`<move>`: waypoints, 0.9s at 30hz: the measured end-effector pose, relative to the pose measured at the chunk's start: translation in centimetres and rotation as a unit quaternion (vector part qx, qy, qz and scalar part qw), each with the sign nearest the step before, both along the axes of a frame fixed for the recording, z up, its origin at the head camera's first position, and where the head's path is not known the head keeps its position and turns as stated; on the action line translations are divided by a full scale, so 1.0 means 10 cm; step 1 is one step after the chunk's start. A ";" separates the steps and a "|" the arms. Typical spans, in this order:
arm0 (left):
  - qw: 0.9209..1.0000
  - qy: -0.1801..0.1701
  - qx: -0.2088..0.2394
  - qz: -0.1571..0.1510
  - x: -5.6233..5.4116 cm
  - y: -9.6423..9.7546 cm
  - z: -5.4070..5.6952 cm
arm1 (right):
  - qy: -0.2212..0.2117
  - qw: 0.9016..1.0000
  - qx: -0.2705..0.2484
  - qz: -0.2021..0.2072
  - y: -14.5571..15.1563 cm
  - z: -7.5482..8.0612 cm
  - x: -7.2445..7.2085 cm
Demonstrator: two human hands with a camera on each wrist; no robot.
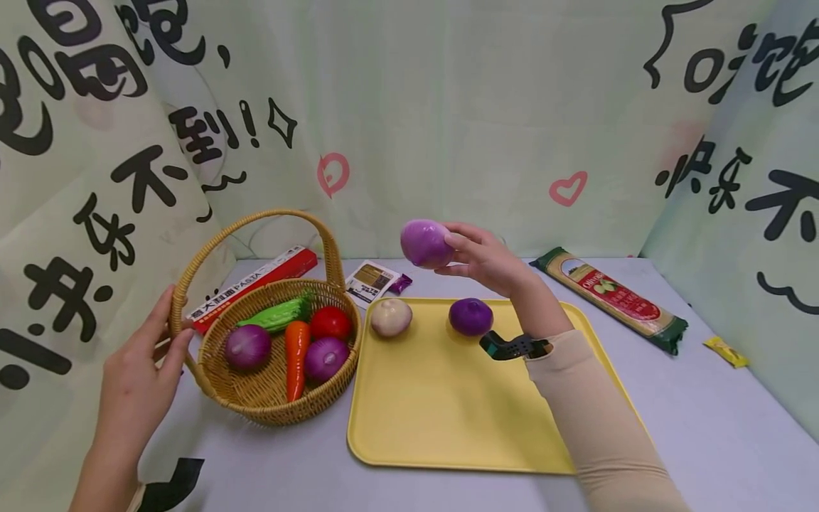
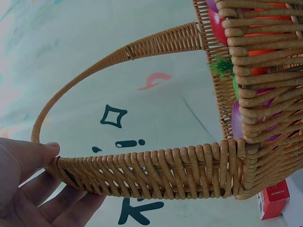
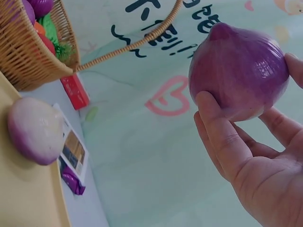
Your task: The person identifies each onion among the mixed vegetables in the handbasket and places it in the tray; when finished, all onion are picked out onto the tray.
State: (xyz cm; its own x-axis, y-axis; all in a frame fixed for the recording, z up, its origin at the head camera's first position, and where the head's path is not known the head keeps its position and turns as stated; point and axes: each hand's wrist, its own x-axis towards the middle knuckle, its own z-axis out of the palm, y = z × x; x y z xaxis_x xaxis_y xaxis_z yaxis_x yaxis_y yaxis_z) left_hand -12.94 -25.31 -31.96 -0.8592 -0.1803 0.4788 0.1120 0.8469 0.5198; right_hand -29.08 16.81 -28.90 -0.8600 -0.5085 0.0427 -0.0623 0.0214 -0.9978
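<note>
My right hand (image 1: 483, 257) holds a shiny purple onion (image 1: 422, 243) up above the back of the yellow tray (image 1: 441, 412). In the right wrist view the onion (image 3: 239, 71) shows its pointed tip, with fingers and thumb around its sides. On the left, my left hand (image 1: 137, 377) grips the handle (image 2: 142, 172) of a wicker basket (image 1: 256, 391), thumb on one side and fingers on the other. Inside lie two purple onions (image 1: 248, 347), a carrot (image 1: 296, 359), a tomato (image 1: 330, 323) and a green ridged vegetable (image 1: 276, 315). On the tray sit a pale, purple-tinged bulb (image 1: 391, 317) and a dark purple onion (image 1: 470, 316).
A red pasta box (image 1: 291, 264) lies behind the basket. Close to the back of the tray are a printed packet (image 1: 373, 281) and a small purple wrapper (image 1: 400, 284). To the right lie a long green-and-red package (image 1: 608, 295) and a yellow sachet (image 1: 726, 351). Cloth walls surround the table.
</note>
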 end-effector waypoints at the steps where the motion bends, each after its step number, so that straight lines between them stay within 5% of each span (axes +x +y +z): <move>1: 1.000 -0.001 0.000 0.000 0.00 0.00 0.00 | 0.000 1.000 0.000 -0.003 0.03 0.00 0.00; 27: 1.000 -0.018 0.011 0.008 -0.01 -0.01 0.00 | 0.007 0.997 0.051 -0.058 0.73 -0.19 0.19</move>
